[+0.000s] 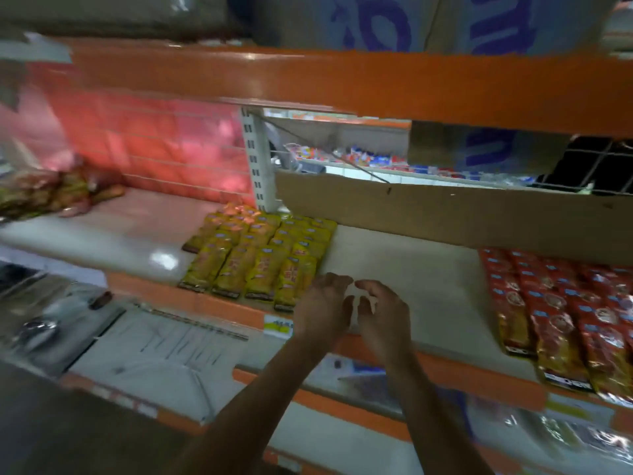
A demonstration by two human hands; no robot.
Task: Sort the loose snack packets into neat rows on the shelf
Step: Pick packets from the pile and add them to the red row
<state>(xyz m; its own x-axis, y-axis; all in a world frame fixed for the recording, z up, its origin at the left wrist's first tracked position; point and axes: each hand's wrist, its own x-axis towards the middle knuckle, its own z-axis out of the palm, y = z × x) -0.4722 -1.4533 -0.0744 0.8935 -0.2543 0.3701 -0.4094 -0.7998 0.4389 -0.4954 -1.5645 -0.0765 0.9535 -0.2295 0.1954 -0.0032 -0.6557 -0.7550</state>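
Observation:
Yellow snack packets [260, 255] lie in several neat overlapping rows on the pale shelf [404, 269], left of centre. Red snack packets [561, 310] lie in rows at the right end of the same shelf. My left hand [323, 303] hovers at the shelf's front edge, just right of the nearest yellow packet, with loosely curled fingers that hold nothing. My right hand [383, 313] is close beside it, fingertips almost meeting the left's, also with nothing in it. A heap of loose mixed packets [51, 193] sits at the far left of the shelf.
A brown cardboard panel [445, 214] stands along the shelf's back. An orange shelf beam [376, 80] runs overhead with boxes on top. A white upright post [257, 159] divides the bays. Lower shelves [164, 341] hold clear-wrapped goods. The view is motion-blurred.

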